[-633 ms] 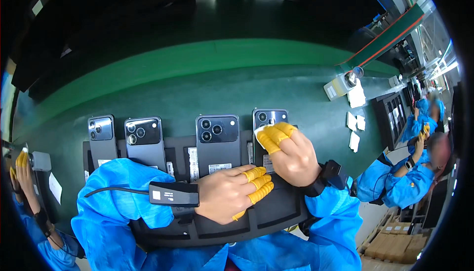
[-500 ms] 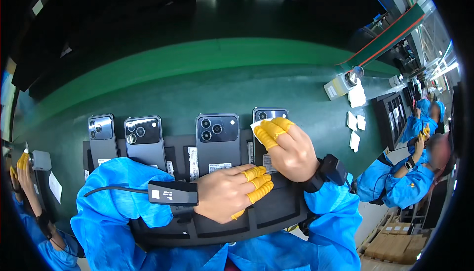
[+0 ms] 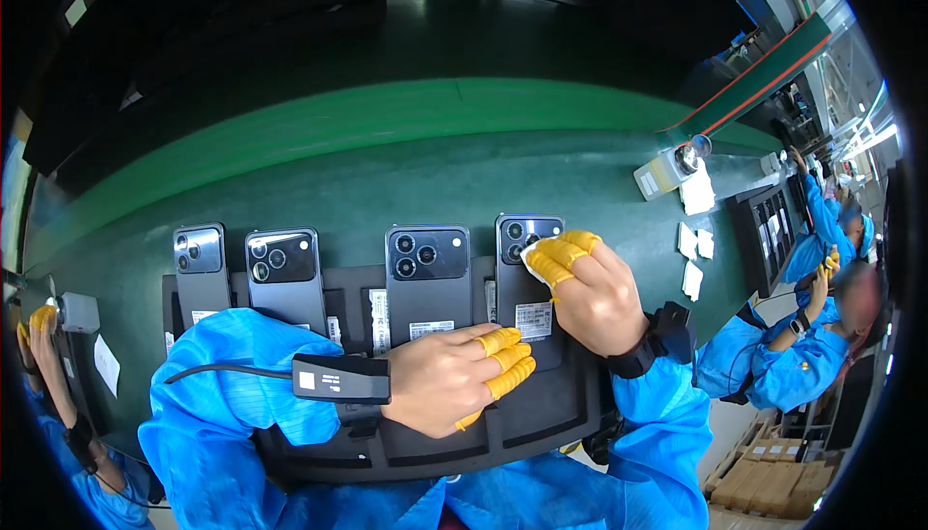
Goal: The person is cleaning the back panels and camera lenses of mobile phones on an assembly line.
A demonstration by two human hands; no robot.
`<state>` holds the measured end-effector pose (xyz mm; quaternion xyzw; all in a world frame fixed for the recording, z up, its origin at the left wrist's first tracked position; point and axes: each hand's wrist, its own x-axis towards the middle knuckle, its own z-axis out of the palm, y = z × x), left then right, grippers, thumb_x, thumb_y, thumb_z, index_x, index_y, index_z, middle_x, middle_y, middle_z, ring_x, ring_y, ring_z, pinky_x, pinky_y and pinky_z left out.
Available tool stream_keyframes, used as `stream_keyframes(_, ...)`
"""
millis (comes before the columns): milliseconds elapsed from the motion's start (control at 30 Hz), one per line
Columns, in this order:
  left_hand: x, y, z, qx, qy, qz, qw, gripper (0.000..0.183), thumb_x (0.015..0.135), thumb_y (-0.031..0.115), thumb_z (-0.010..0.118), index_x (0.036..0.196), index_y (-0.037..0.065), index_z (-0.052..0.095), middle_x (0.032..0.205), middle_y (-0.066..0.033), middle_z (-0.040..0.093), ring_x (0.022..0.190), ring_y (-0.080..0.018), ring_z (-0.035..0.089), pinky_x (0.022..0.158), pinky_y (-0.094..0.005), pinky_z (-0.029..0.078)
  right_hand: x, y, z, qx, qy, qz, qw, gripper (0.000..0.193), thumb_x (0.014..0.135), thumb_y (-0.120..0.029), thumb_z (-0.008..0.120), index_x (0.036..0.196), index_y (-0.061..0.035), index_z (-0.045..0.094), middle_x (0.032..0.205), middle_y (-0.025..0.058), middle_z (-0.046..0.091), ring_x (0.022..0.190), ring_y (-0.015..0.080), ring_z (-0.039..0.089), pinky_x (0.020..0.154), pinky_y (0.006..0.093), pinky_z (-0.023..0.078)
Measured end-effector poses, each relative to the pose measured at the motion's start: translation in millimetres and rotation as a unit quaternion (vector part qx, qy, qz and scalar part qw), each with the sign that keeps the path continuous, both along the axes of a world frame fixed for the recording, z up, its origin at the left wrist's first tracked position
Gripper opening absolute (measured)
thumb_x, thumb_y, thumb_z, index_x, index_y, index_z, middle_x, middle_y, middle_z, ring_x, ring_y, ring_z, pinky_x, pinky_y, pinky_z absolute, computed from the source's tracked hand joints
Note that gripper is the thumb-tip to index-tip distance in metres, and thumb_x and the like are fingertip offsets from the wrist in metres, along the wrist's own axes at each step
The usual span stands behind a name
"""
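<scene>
At the right end of the row, a dark grey smartphone (image 3: 514, 288) lies back up, its three-lens camera block at the far end and a white label lower down. My right hand (image 3: 601, 300), yellow finger cots on its fingertips, pinches a white cloth (image 3: 533, 261) against the camera block's right side. My left hand (image 3: 435, 385), also in yellow finger cots, lies with extended fingers at this phone's lower left edge. It partly covers the lower end of a second smartphone (image 3: 428, 288). Two more smartphones, one inner (image 3: 282, 279) and one outer (image 3: 200, 274), lie to the left, partly behind my sleeve.
A black compartmented tray (image 3: 425, 469) lies under the phones on the green table (image 3: 358, 182). At the right stand a dispenser bottle (image 3: 660, 174) and several white cloths (image 3: 690, 279). Co-workers in blue sit at the right (image 3: 788, 361) and left (image 3: 111, 487).
My right hand has slid with the cloth rightward and slightly nearer, uncovering more of the rightmost phone's lenses and its label. My left hand has hardly moved.
</scene>
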<state>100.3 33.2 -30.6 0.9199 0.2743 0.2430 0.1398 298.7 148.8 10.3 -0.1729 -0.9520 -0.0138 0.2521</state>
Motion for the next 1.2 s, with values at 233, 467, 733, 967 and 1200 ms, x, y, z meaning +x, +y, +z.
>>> stream_keyframes(233, -1.8, -0.1, 4.1, -0.015, 0.005, -0.002, 1.000, 0.059, 0.072, 0.021, 0.057, 0.127, -0.002, 0.058, 0.131, -0.0168, 0.058, 0.123, -0.0254, 0.056, 0.115, -0.0416, 0.035, -1.6, -2.2, 1.6, 0.022, -0.011, -0.024, 0.999, 0.037, 0.061, 0.001, 0.064, 0.097, 0.0033, 0.070, 0.096, 0.0116, 0.064, 0.091, 0.0292, 0.062, 0.082, 0.0374, 0.055)
stream_keyframes(467, -2.6, 2.0, 3.2, -0.033, 0.005, -0.014, 0.999, 0.062, 0.072, 0.020, 0.059, 0.129, -0.003, 0.055, 0.133, -0.0177, 0.057, 0.124, -0.0265, 0.055, 0.115, -0.0432, 0.034, -8.5, 3.6, 3.6, 0.035, -0.003, -0.025, 0.999, 0.034, 0.060, 0.002, 0.065, 0.094, 0.0034, 0.070, 0.092, 0.0112, 0.064, 0.088, 0.0290, 0.062, 0.079, 0.0368, 0.055)
stream_keyframes(733, -16.6, 2.5, 2.2, -0.013, -0.021, -0.049, 0.999, 0.052, 0.090, 0.027, 0.056, 0.133, -0.003, 0.052, 0.133, -0.0200, 0.054, 0.126, -0.0324, 0.051, 0.115, -0.0455, 0.032, -10.2, -8.5, 20.9, 0.011, -0.065, -0.019, 0.998, 0.031, 0.063, 0.000, 0.065, 0.093, 0.0030, 0.070, 0.084, 0.0102, 0.060, 0.080, 0.0288, 0.061, 0.072, 0.0365, 0.054)
stream_keyframes(967, -67.2, -34.6, 27.8, -0.025, 0.059, 0.025, 0.998, 0.057, 0.090, 0.034, 0.059, 0.135, -0.001, 0.049, 0.133, -0.0193, 0.054, 0.126, -0.0324, 0.051, 0.115, -0.0457, 0.032, -92.6, -8.4, 15.0, -0.007, -0.031, 0.129, 0.991, 0.024, 0.066, -0.006, 0.065, 0.089, 0.0018, 0.068, 0.095, 0.0118, 0.063, 0.094, 0.0294, 0.061, 0.085, 0.0364, 0.052)
stream_keyframes(1200, -73.5, -36.9, 18.5, -0.085, 0.002, 0.038, 0.996, 0.055, 0.089, 0.026, 0.059, 0.138, 0.003, 0.049, 0.133, -0.0162, 0.056, 0.124, -0.0266, 0.054, 0.115, -0.0441, 0.033, -85.3, -14.7, 6.7, -0.006, -0.024, 0.114, 0.993, 0.028, 0.062, -0.004, 0.065, 0.089, 0.0024, 0.069, 0.094, 0.0109, 0.063, 0.094, 0.0278, 0.061, 0.084, 0.0368, 0.053)
